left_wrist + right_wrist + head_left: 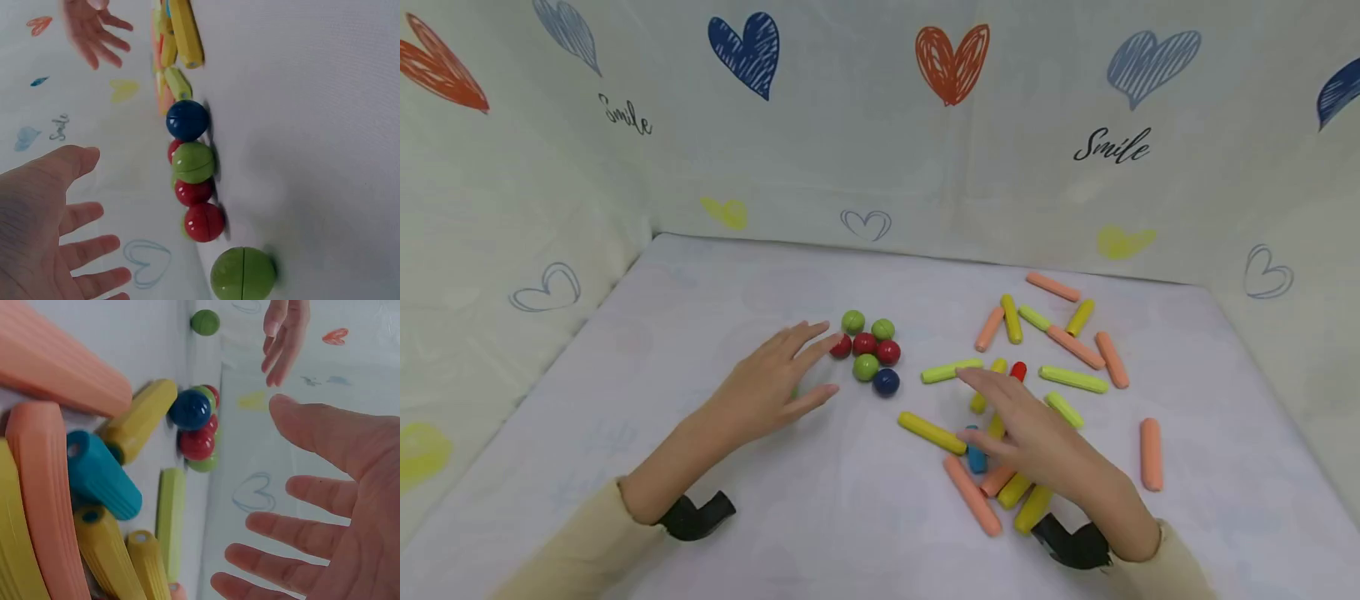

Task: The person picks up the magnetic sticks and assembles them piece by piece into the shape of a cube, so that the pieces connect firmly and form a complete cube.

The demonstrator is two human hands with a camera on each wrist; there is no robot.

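Observation:
My left hand (767,379) hovers above the table at the left of a cluster of glossy balls, fingers spread and holding nothing. In the cluster are a dark blue ball (886,382), three red balls such as the middle one (864,344), and green balls (853,322). Another green ball (243,274) lies apart, mostly hidden under the left hand in the head view. Over scattered ribbed sticks hangs my right hand (1037,429), its fingers extended and holding nothing. Below it lie a blue stick (103,475), yellow sticks (932,432) and salmon sticks (973,495); it partly covers several.
Further sticks spread across the table's right side, among them lime ones (1072,379), a red one (1018,371) and a lone salmon one (1151,454). A white sheet (865,150) printed with hearts rises behind the table (647,350) and along its sides.

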